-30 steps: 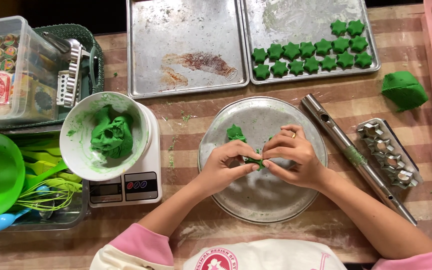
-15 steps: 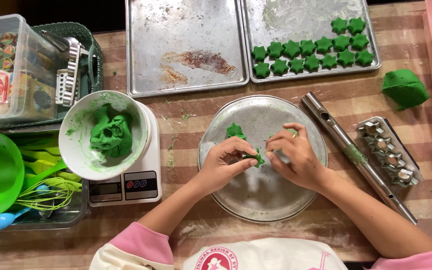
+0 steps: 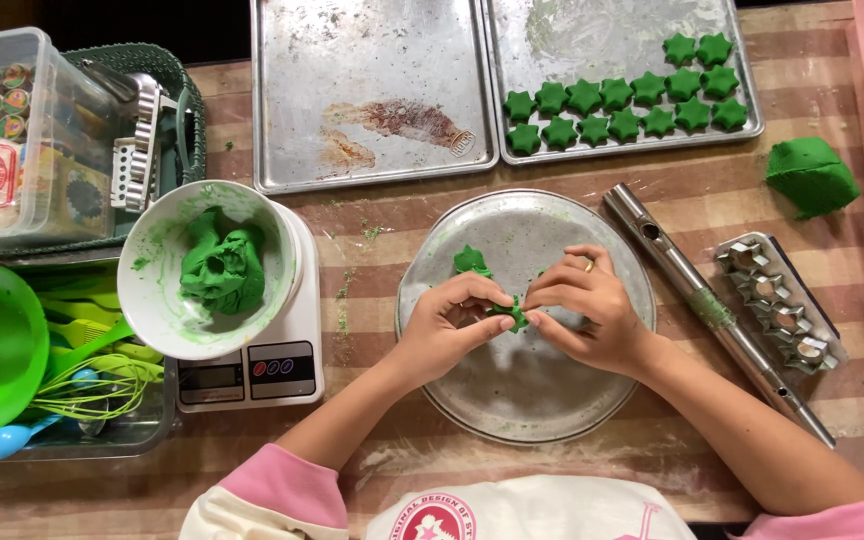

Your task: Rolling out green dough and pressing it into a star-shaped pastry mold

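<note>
Two hands meet over the round metal plate (image 3: 552, 400) at the centre of the frame, pinching one small piece of green dough (image 3: 512, 315) between their fingertips; most of that piece is hidden by the fingers, so its shape cannot be made out. The left hand (image 3: 444, 325) curls in from the left, the right hand (image 3: 582, 310), with a ring on one finger, from the right. Just above the left hand a second green star (image 3: 471, 262) lies on the plate. At upper right a baking tray (image 3: 592, 40) holds two rows of green star pieces (image 3: 622, 108); its top edge is cut off by the frame. Beside it sits a bare tray (image 3: 372, 60). A white bowl of green dough (image 3: 220, 265) rests on a kitchen scale (image 3: 262, 370) at left. A metal tube (image 3: 712, 310) lies to the right of the plate.
</note>
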